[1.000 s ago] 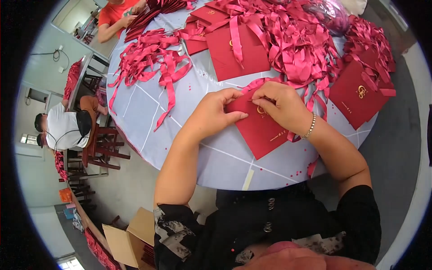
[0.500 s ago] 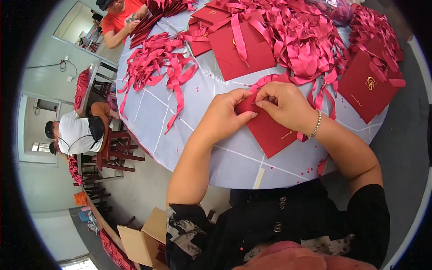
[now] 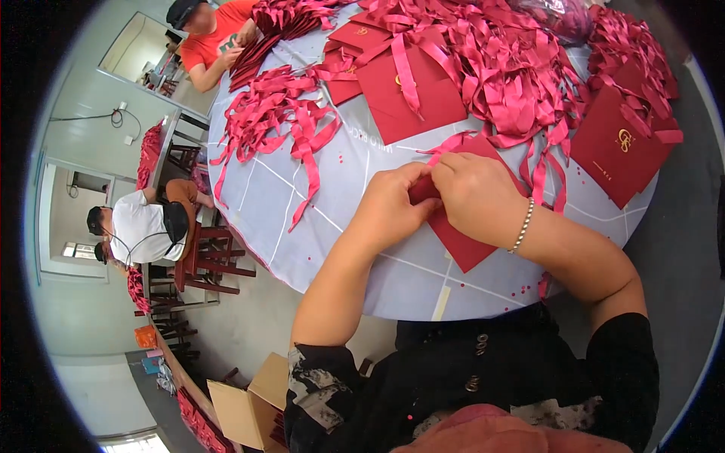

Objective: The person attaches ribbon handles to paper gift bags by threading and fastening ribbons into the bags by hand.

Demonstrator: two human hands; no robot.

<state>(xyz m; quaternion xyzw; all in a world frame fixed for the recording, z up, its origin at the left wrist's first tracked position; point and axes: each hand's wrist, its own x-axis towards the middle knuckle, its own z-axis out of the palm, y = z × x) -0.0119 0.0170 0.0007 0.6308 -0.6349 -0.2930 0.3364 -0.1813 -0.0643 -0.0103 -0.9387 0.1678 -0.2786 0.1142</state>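
A dark red paper gift bag (image 3: pixel 465 245) lies flat on the cloth in front of me, slanted, under both hands. My left hand (image 3: pixel 398 205) grips its upper left edge, with the thumb on the near face and the fingers behind. My right hand (image 3: pixel 477 198) is closed over the same upper part of the bag, its knuckles up and its fingertips hidden, so what they pinch is not visible. Pink ribbon (image 3: pixel 451 142) runs out from the bag just beyond my fingers. A bracelet (image 3: pixel 522 226) circles my right wrist.
A big heap of pink ribbons (image 3: pixel 513 83) covers the table's far side. Other red bags (image 3: pixel 414 98) lie before it, one with a gold mark (image 3: pixel 624 151) at right. Loose ribbons (image 3: pixel 272 121) spread at left. A co-worker (image 3: pixel 215 41) handles red bags across the table. An open carton (image 3: pixel 253 404) stands lower left.
My right hand has turned over the bag's upper edge, and its pinching fingertips, visible before, are now hidden. The left hand keeps its grip. The whole view has shifted slightly.
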